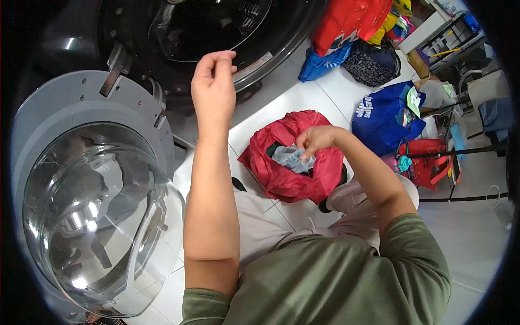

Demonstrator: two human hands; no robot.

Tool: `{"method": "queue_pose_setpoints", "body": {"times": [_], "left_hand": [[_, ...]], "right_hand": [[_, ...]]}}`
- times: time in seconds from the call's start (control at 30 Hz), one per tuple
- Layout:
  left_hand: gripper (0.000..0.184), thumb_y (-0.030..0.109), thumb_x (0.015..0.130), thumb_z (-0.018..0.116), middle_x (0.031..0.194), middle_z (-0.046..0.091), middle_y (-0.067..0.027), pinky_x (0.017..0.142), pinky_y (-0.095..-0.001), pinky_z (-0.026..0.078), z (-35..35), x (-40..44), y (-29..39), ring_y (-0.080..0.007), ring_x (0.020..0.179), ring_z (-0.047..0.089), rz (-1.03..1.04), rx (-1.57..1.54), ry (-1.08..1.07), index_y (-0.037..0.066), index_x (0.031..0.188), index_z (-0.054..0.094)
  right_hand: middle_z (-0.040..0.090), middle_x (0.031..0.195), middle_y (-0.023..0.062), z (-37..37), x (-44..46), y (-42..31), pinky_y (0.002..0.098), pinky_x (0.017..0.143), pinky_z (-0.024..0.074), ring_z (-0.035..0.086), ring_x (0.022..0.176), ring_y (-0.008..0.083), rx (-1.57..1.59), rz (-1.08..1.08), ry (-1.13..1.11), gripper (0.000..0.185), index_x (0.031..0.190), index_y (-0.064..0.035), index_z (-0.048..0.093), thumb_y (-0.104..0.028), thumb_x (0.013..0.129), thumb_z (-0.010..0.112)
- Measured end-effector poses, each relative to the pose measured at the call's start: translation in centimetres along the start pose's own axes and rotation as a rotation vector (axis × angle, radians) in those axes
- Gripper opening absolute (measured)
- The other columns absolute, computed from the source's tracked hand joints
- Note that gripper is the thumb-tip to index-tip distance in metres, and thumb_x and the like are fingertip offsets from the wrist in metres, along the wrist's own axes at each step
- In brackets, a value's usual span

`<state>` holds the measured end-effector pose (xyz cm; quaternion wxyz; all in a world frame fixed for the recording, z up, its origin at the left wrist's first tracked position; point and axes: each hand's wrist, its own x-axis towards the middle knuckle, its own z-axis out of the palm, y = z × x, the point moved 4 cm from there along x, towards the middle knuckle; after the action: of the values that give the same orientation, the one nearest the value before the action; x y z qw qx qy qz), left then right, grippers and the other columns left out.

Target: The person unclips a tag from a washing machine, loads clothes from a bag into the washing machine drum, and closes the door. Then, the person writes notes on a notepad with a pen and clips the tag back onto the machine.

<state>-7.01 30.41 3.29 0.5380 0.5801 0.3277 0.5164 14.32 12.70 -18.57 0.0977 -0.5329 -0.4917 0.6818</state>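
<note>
Your right hand [317, 140] has narrow fingers at the pale cloth [288, 158] in the red bag [287, 187]; whether they grip it, you can't tell. Pinch a full fold, clear of the rim. Your left hand [215, 81], fingers curled narrow, is near the washer [260, 73].

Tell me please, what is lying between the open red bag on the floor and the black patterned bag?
Between the open red bag and the black patterned bag, the head view shows only bare white floor tiles.
</note>
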Motion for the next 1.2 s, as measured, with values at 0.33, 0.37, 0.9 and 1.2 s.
{"method": "queue_pose_setpoints", "body": {"times": [0.33, 0.37, 0.9, 1.2], "left_hand": [[0.025, 0.026, 0.09, 0.062, 0.091, 0.063, -0.0094, 0.075, -0.0291, 0.047, 1.8, -0.8, -0.3, -0.0179, 0.078, 0.059, -0.037, 0.299, -0.205, 0.003, 0.095, 0.069], [0.025, 0.027, 0.09, 0.063, 0.091, 0.063, -0.0094, 0.075, -0.0294, 0.047, 2.0, -1.3, -0.5, -0.0184, 0.078, 0.06, -0.09, 0.329, -0.285, 0.003, 0.095, 0.069], [0.049, 0.034, 0.083, 0.07, 0.135, 0.048, -0.0212, 0.106, -0.044, 0.036, 6.3, -4.5, -2.2, -0.0398, 0.127, 0.042, 0.439, 0.682, -0.539, 0.011, 0.125, 0.06], [0.049, 0.036, 0.088, 0.064, 0.145, 0.043, -0.0172, 0.11, -0.0432, 0.034, 7.6, -6.7, -4.6, -0.0385, 0.135, 0.037, 0.122, 0.756, -1.143, 0.021, 0.134, 0.056]], "right_hand": [[0.068, 0.086, 0.016, 5.5, 3.7, 1.6, 0.0412, 0.07, 0.0532, 0.067, 0.08, 0.0297, -0.643, 0.096, 0.473, 0.03, 0.103, -0.0017, 0.064, -0.011, 0.075, 0.07], [0.068, 0.078, 0.0138, 3.8, 0.9, -5.5, 0.04, 0.063, 0.0534, 0.067, 0.074, 0.0266, -0.622, 0.121, 0.377, 0.026, 0.1, -0.0012, 0.065, -0.004, 0.074, 0.068], [0.054, 0.129, 0.0265, 2.5, 5.0, 6.0, 0.0472, 0.097, 0.0463, 0.056, 0.115, 0.0405, -0.749, 0.38, 0.507, 0.061, 0.139, -0.0049, 0.045, -0.019, 0.082, 0.06], [0.045, 0.135, 0.0281, -5.5, -5.4, 9.4, 0.047, 0.091, 0.0497, 0.056, 0.111, 0.0458, -0.471, 0.538, 1.02, 0.035, 0.117, -0.0013, 0.057, -0.013, 0.084, 0.059]]}}
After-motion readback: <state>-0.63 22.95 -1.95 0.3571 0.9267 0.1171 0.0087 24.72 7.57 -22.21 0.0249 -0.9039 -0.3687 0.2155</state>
